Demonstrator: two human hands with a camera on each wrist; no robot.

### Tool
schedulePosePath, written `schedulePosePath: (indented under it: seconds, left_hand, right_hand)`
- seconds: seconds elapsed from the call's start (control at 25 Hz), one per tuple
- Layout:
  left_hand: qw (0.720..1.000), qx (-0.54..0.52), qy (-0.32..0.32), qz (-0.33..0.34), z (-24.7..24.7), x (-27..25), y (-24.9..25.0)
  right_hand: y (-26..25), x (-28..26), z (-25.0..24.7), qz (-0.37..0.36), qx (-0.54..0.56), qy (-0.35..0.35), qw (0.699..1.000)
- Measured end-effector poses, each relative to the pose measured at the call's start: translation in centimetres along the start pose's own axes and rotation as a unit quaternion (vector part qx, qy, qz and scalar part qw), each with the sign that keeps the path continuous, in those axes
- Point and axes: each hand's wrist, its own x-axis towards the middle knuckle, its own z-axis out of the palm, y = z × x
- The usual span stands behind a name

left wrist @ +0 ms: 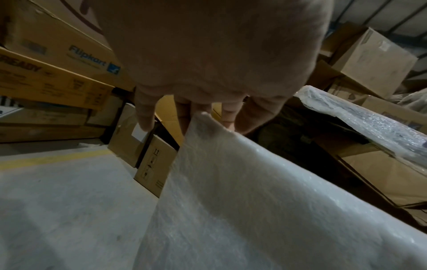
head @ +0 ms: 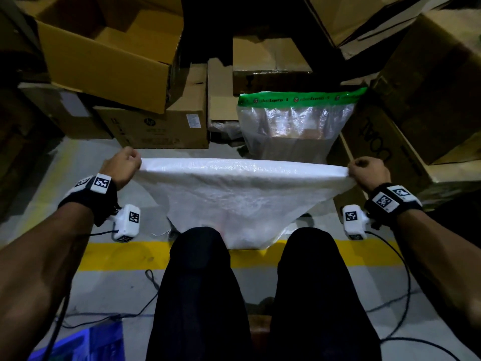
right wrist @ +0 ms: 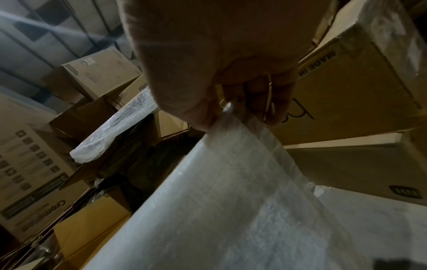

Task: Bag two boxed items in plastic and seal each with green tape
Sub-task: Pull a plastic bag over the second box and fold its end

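- My left hand is curled round the left top corner of the white plastic bag; from the left wrist view my fingers pinch the bag's corner, though the thumb is out of sight behind the palm.
- My right hand grips the right top corner in the same way, fingers folded over the edge; the right wrist view shows the plastic running out from under my fingers, blurred.
- Between my fists the bag's top edge is stretched taut, and the bag hangs down and narrows toward my knees, which cover its lower end.
- The bag is cloudy; I see only a faint pinkish shade low in it and cannot tell what is inside.
- Farther off, right of centre, a second clear bag stands on the floor against the cardboard boxes, its top closed by a strip of green tape with print that I can read only in part. Something brown shows through its plastic, but its shape is unclear.
- The boxes are stacked left, far and right, many cut off by the frame's edges and lost in shadow.
- A yellow line crosses the grey floor near me, partly hidden by my legs.
- A blue thing at the near left is cut off and too dim to name.
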Motion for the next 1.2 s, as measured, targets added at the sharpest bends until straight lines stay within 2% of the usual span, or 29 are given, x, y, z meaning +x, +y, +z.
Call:
schedulePosePath:
  seconds: [0.12, 0.24, 0.36, 0.48, 0.64, 0.72, 0.8, 0.96, 1.04, 1.2]
  left_hand:
    - [0.998, 0.045, -0.037, 0.008, 0.0, 0.1, -0.9]
    - [0.997, 0.065, -0.008, 0.039, 0.3, 0.0, -1.2]
    - [0.993, 0.079, 0.025, 0.088, 0.7, 0.1, -1.8]
    - [0.993, 0.074, 0.022, 0.094, 0.8, 0.7, -3.4]
    - [0.991, 0.014, 0.040, 0.131, 1.1, 1.0, -4.1]
    - [0.992, -0.079, 0.018, 0.101, 0.8, 0.5, -3.7]
    - [0.988, -0.143, 0.024, 0.057, 1.1, -0.1, -3.5]
    - [0.955, -0.295, 0.033, -0.001, 2.7, 0.8, -4.6]
    - [0.944, -0.326, 0.053, -0.007, 3.6, 1.8, -4.4]
    - [0.951, -0.297, 0.088, -0.006, 3.9, 3.7, -2.0]
  right_hand:
    - [-0.3, -0.2, 0.0, -0.011, 0.016, -0.036, 0.999]
    - [-0.1, 0.0, 0.5, -0.029, -0.003, -0.058, 0.998]
    - [0.5, -0.1, 0.8, -0.038, -0.005, -0.047, 0.998]
    - [1.0, -0.1, 1.0, -0.034, 0.004, -0.040, 0.999]
    - [1.9, 0.6, 1.4, -0.049, 0.021, -0.025, 0.998]
    - [2.2, 0.6, 1.5, -0.058, 0.049, -0.024, 0.997]
    - [2.7, 0.6, 1.6, -0.043, 0.092, -0.018, 0.995]
    - [3.9, 1.4, 3.0, -0.004, 0.217, 0.002, 0.976]
    - [3.7, 1.9, 3.8, 0.017, 0.257, 0.022, 0.966]
    - [1.5, 2.8, 4.3, 0.029, 0.253, 0.075, 0.964]
